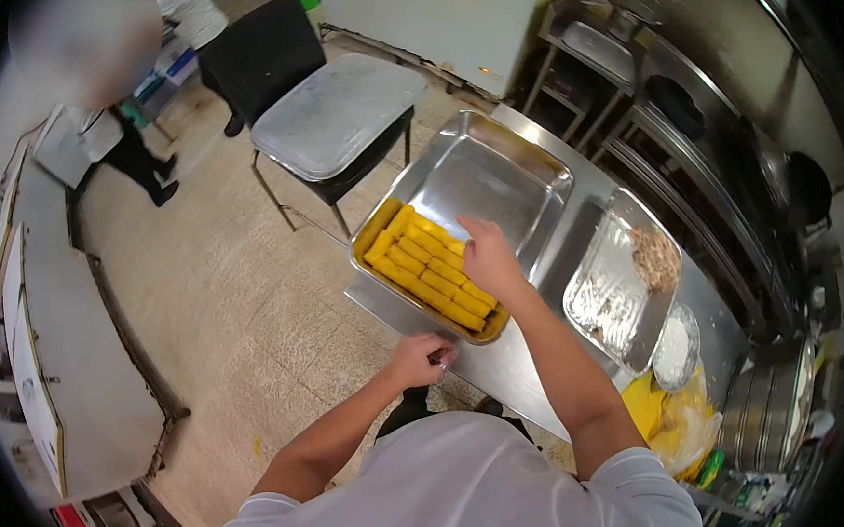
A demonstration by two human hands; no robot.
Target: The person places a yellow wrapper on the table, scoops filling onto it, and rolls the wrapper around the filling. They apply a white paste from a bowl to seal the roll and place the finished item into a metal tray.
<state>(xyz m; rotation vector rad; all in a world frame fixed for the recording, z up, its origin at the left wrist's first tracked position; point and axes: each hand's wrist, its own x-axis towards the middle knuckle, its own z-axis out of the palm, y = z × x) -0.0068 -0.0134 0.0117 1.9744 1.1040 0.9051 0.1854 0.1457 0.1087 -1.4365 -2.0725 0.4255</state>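
A deep steel tray point(505, 167) stands on a steel counter point(522, 366) and holds rows of yellow rolled pieces point(422, 264) along its near side. My right hand point(488, 258) reaches into the tray, fingers down on the rolls at the right end of the rows. Whether it holds one is hidden. My left hand point(418, 358) rests curled at the counter's near edge, just below the tray.
A shallower tray point(599, 294) with filling scraps lies to the right, then a small bowl of white powder point(674, 348) and a yellow bag point(664, 418). A chair holds a steel lid point(339, 114). Two other people stand at the far left.
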